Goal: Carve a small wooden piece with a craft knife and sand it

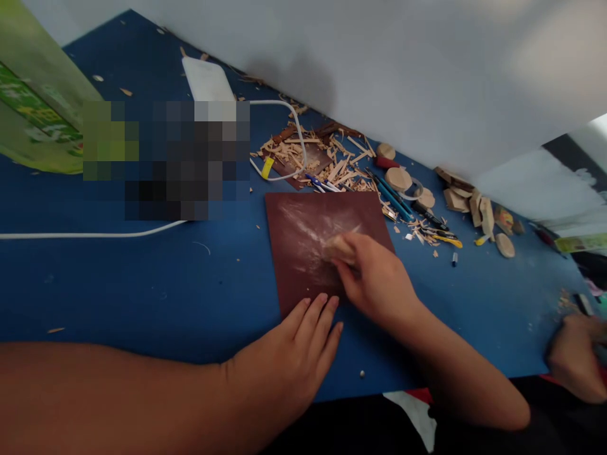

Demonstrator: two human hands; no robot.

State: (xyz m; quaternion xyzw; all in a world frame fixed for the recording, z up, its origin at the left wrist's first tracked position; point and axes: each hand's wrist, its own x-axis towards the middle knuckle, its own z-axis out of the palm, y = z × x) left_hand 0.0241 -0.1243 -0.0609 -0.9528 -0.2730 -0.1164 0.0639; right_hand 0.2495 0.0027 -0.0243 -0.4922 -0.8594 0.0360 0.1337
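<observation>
A dark red sheet of sandpaper (294, 253) lies flat on the blue table, streaked with pale wood dust around its middle. My right hand (379, 275) is closed on a small piece of wood (340, 250) and holds it against the sheet; the fingers cover part of the wood, so its full shape is hidden. My left hand (308, 347) rests flat at the sheet's near edge, fingers stretched out with the tips on the paper and nothing held.
Wood shavings (346, 164) pile up behind the sheet. To the right are round wood pieces (398, 179), pens (393, 196) and wood blocks (474, 202). A white cable (142, 234) crosses the left side, near a green bag (38, 95). Another person's hand (576, 354) is at far right.
</observation>
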